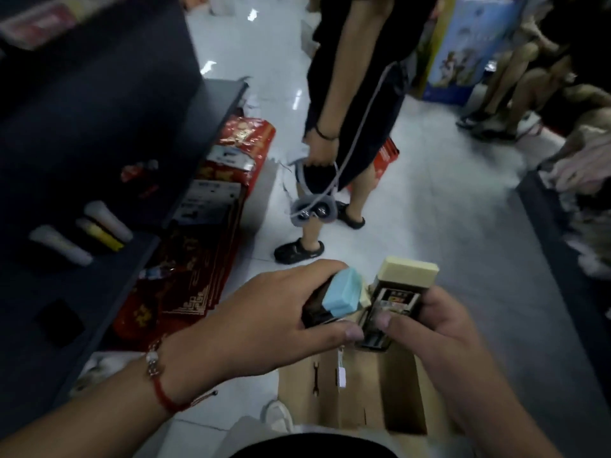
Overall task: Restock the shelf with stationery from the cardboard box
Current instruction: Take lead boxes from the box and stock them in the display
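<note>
- left hand [264, 312] reaches over the box [357, 391], fingers curled round a blue eraser [342, 295]
- right hand [439, 328] beside it, fingers gripping a cream eraser [401, 285]

Cardboard box [357, 385] bottom centre, shelf [99, 133] along frame left, tubes [82, 233] on shelf; two erasers [373, 292] held above box; bystander [347, 110] upper centre.

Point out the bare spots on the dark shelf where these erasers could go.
Bare shelf surface lies between the white tubes and the small black square, and along the front edge near the left hand. The tubes crowd the back. Both hands, the right hand too, hold erasers.
</note>
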Demonstrator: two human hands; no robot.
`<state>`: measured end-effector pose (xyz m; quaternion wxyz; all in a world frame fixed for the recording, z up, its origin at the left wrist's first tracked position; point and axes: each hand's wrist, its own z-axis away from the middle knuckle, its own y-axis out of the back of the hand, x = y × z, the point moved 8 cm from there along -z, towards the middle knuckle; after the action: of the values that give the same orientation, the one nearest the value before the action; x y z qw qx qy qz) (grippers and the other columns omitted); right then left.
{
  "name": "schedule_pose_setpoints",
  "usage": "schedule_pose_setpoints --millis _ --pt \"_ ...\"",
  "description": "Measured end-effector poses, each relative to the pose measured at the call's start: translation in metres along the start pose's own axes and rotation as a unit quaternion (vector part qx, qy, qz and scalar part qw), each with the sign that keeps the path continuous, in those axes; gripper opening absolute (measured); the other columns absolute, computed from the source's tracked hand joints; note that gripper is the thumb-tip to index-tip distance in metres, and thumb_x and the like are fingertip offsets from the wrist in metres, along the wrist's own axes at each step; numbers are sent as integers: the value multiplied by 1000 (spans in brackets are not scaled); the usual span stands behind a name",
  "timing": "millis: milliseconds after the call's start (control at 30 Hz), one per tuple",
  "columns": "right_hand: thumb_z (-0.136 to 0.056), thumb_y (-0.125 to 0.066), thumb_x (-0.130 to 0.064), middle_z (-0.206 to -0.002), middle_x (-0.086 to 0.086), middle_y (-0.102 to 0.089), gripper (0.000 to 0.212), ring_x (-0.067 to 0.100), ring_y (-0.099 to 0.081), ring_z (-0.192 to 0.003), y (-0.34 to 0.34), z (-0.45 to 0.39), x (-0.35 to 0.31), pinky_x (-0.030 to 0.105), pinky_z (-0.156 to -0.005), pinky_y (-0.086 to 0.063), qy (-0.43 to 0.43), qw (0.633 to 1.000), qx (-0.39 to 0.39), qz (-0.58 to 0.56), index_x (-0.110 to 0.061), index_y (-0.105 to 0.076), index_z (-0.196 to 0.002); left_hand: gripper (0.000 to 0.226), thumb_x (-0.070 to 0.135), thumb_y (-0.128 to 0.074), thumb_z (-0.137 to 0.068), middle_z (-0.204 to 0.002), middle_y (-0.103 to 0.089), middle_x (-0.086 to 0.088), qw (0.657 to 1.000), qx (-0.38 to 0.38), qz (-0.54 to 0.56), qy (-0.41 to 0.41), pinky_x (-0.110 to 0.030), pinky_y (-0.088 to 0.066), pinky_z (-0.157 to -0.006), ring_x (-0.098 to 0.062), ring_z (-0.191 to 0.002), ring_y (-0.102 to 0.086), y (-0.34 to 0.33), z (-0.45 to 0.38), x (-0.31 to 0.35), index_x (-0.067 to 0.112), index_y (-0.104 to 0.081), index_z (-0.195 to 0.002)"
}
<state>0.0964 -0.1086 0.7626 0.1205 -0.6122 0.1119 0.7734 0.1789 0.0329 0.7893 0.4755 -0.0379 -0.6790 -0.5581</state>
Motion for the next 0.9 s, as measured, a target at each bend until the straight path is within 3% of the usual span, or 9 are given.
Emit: schedule_pose_setpoints --millis 67,133,200,333,400,500,567,700,900 --pt "-82 -68 -15 -87 -3 -77 21 10 -73 -81 -25 9 -7 17 -64 -54 20 998 -50 20 -34 -76 -86 61 78 -58 -74 -104 -60 21 998 39 -32 35 -33 -52 -73 0 -91 -58 7 33 -6 47 -42 -125" --pt "-73 -63 -39 -90 -6 -76 19 7 -72 -84 -52 18 -10 22 -69 -53 29 994 -102 36 -43 -73 -89 62 81 -59 -71 -103 -59 23 992 87 -54 68 -24 -50 -71 1 -90 -56 10 72 -8 51 -40 -122" --pt "-70 -61 -46 -94 -4 -76 26 12 -72 -89 -80 28 -8 33 -79 -54 23 987 -155 33 -40 -73 -93 57 78 -61 -71 -103 -56 28 982 148 -34 108 -16 -43 -64 5 -90 -54 11 115 -6 54 -38 -117" --pt "-71 -68 -41 -99 3 -76 28 20 -70 -98 -154 64 3 49 -94 -51 6 964 -265 13 -30 -76 -95 37 58 -66 -81 -101 -59 23 926 292 119 209 -19 -45 -67 0 -88 -59 4 223 -12 52 -48 -112" --pt "-74 -70 -37 -99 -1 -76 27 15 -70 -96 -190 91 9 44 -90 -53 18 946 -321 36 -31 -75 -100 36 57 -66 -81 -103 -62 20 883 352 178 255 -29 -52 -75 -4 -90 -62 -7 282 -18 56 -49 -113" --pt "-88 -67 -15 -99 -11 -75 41 5 -70 -91 -244 140 6 22 -73 -55 60 913 -398 65 -38 -62 -121 50 73 -63 -74 -114 -61 30 840 412 185 300 -27 -50 -88 5 -102 -61 -15 366 -20 65 -44 -120" --pt "-88 -67 -9 -99 -13 -75 54 4 -71 -90 -277 174 2 17 -68 -54 91 890 -439 82 -42 -54 -128 62 80 -54 -69 -114 -59 34 828 430 150 329 -27 -49 -89 6 -102 -59 -17 417 -21 69 -36 -127" --pt "-87 -69 -10 -101 -15 -73 56 6 -71 -91 -344 244 -3 19 -69 -55 142 844 -504 112 -44 -53 -129 63 89 -29 -75 -81 -59 31 831 398 40 386 -25 -44 -64 1 -71 -55 -14 507 -17 69 -24 -134" --pt "-87 -70 -11 -95 -7 -72 42 7 -69 -85 -448 347 -5 21 -69 -55 204 786 -568 133 -42 -63 -114 60 74 -26 -88 -128 -55 20 809 346 -136 454 -25 -45 -86 -3 -107 -54 -4 637 -15 60 -8 -143"
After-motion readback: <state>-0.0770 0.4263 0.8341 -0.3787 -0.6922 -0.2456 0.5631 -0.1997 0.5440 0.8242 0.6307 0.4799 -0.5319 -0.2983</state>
